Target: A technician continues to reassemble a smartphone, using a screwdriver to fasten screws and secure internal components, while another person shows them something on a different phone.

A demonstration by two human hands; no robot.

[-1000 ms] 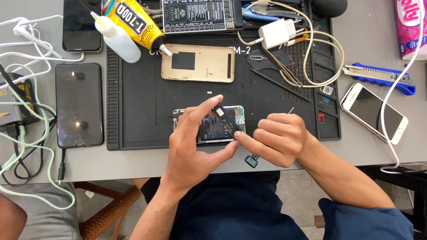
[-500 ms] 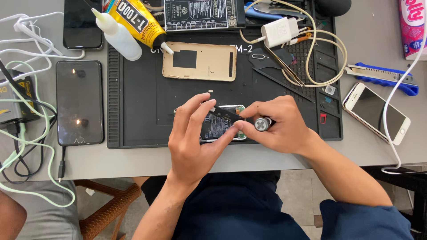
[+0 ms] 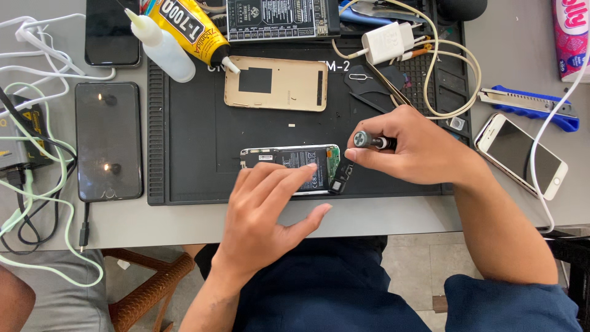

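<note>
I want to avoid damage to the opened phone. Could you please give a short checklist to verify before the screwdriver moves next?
1. Left hand steadies the opened phone: ok, fingers rest on it.
2. Right hand has the small screwdriver in its grip: ok, fingers closed around it.
3. Screwdriver tip seated on a screw: cannot tell, the tip is hidden by the fingers.
4. Phone lies flat on the black work mat: ok.
5. Removed gold back cover is away from the work: ok, it lies apart, further up the mat.
6. Small dark part at the phone's right end is free or attached: cannot tell.
</note>
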